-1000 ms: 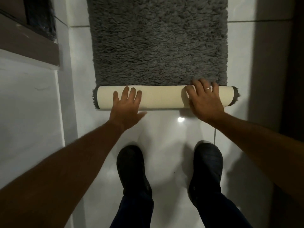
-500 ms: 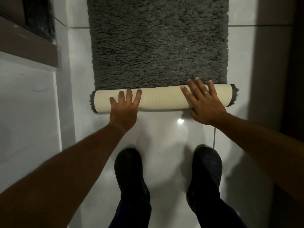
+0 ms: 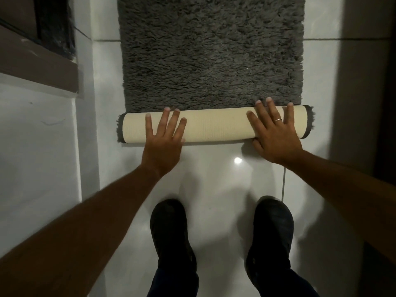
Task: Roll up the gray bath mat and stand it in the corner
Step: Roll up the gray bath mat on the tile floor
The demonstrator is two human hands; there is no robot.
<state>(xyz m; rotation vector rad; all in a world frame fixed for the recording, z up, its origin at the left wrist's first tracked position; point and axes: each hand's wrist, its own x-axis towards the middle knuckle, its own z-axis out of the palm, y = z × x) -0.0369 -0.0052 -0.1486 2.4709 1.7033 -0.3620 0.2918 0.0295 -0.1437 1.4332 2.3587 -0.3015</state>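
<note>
The gray shaggy bath mat [image 3: 210,52] lies flat on the white tiled floor and runs out of the top of the view. Its near end is rolled into a tube [image 3: 214,127] that shows the cream ribbed backing, with gray fringe at both ends. My left hand [image 3: 164,138] lies flat on the left part of the roll, fingers spread. My right hand [image 3: 273,133], with a ring on one finger, presses flat on the right part, fingertips reaching over the top onto the gray pile.
My two dark shoes [image 3: 171,236] [image 3: 270,236] stand on the glossy floor [image 3: 214,181] just behind the roll. A white wall with a brown ledge [image 3: 38,69] runs along the left. A dark vertical surface [image 3: 385,103] borders the right side.
Both hands have pushed the roll a little farther away from me along the mat. The roll is slightly thicker and less flat mat shows.
</note>
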